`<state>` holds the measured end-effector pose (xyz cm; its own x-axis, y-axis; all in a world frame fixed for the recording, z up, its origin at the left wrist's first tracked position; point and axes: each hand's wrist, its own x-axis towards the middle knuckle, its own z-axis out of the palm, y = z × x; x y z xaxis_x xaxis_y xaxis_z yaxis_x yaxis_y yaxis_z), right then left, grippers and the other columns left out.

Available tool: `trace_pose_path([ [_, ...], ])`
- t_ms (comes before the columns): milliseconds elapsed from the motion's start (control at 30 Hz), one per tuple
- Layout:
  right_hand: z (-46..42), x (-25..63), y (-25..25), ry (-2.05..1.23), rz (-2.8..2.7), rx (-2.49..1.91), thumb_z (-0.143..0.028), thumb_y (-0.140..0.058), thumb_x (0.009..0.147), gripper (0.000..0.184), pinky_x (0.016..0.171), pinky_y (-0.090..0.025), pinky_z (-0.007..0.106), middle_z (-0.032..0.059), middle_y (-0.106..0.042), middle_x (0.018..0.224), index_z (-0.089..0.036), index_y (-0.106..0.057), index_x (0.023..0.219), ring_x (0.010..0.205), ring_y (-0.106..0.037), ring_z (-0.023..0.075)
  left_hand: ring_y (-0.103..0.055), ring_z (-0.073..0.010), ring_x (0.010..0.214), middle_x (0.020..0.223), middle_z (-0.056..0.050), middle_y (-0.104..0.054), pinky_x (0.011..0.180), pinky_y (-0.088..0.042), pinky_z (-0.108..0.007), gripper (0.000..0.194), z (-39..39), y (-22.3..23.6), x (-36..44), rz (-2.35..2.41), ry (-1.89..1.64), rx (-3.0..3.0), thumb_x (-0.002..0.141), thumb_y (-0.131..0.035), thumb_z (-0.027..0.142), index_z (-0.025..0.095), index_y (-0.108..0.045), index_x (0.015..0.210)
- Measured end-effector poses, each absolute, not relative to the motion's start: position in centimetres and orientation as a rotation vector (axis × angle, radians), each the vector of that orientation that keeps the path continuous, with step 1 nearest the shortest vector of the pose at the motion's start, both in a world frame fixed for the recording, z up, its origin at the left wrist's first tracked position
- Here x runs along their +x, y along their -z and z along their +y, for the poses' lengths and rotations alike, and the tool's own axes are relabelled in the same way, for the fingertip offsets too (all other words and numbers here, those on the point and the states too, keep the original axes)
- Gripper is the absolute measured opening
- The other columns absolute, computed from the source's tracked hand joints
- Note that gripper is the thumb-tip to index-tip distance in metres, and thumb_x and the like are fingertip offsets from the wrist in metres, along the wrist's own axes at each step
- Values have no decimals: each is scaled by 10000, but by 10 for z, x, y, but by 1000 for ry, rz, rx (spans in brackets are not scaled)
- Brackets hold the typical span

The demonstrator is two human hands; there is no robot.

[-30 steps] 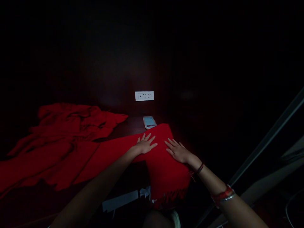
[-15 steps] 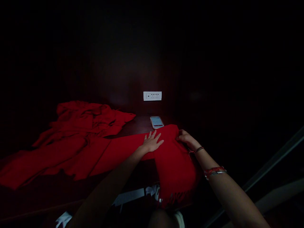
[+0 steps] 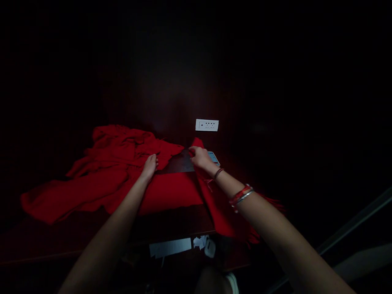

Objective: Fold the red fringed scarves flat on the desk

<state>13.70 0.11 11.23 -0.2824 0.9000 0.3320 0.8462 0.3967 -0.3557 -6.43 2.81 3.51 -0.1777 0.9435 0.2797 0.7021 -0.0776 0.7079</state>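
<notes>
A long red fringed scarf [image 3: 174, 190] lies across the dark desk, its right part raised and folding over. My right hand [image 3: 201, 157] is closed on the scarf's far edge and holds a peak of cloth up. The fringed end hangs beyond the desk's front edge, partly behind my right forearm. My left hand [image 3: 150, 166] is over the left part of the red cloth with its fingers curled in. Whether any cloth is inside those fingers is hidden. Left of it spreads a crumpled heap of red fabric [image 3: 119, 143].
A phone [image 3: 214, 157] with a lit screen lies behind my right hand. On the dark wall is a white power socket [image 3: 207, 125]. Below the desk edge [image 3: 171, 237] are a pale strip [image 3: 171, 247], crumpled white paper [image 3: 200, 241] and a small white object [image 3: 210, 248].
My right hand has moved left, lifting the scarf's edge. My left hand has gone from lying flat on the scarf to curled, further left. The view has shifted slightly left.
</notes>
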Motion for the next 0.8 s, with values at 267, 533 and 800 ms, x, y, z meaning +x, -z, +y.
trace_pose_path([
  [267,-17,74,-88,-323,-2590,-1679,-208,-473,718,389,704,-410,236,117,-543,1052,-138,-466,1100,937,-516,210,-564,-189,845,927,-126,-589,698,-428,-285,361,26,-23,-62,1957,-1093,1656,851,-220,303,121,-469,1038],
  [533,-50,203,-98,-731,-3025,-1467,-412,-568,636,589,692,-395,247,86,-569,927,-108,-445,1125,798,-532,176,-235,-288,1177,1306,-105,-264,918,-160,-478,573,10,-10,-25,1960,-298,2186,744,-297,560,262,-314,1233],
  [800,-28,214,-64,-486,-2819,-1337,-309,-612,605,545,688,-367,222,93,-514,974,-95,-457,1082,819,-475,148,-174,-250,1205,1338,-74,-191,938,-143,-440,600,13,-8,-32,1925,-218,2211,749,-219,579,272,-235,1265],
])
